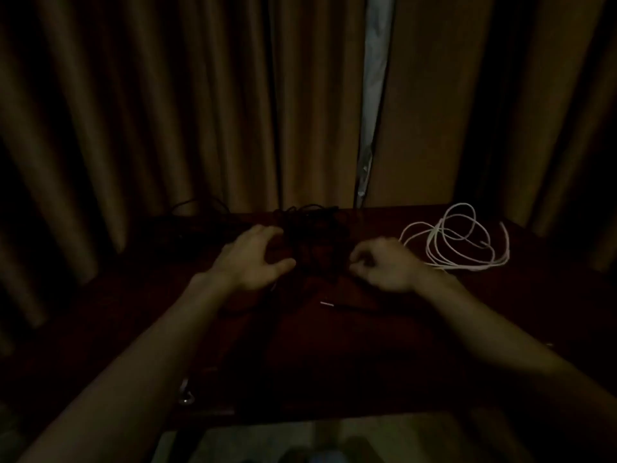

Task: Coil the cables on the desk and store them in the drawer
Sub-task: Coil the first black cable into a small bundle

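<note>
The right grip (384, 265) is curled into a loose fist just right of the black cable tangle (310, 228), knuckles up. It may be pinching a dark strand, but the light is too dim to tell whether anything lies inside it. The left grip (253, 259) sits at the tangle's left edge, fingers arched toward the heap and thumb spread below them. I cannot tell whether it is clamped on a strand or only touching. The tangle lies between the two, on the far middle of the dark red surface (334, 355), loose and uncoiled. A short cable end with a pale tip (325, 304) lies just in front of the tangle. A white cable (457, 238) sprawls in open loops to the tangle's right, apart from it. More dark cable (193, 208) trails off behind and left of the tangle, against the curtain (167, 111). The drawer is not clearly visible. The step in hand looks like finding an end of the black cable to begin coiling. The next move probably calls for freeing one end, then drawing even loops without snagging the heap.
</note>
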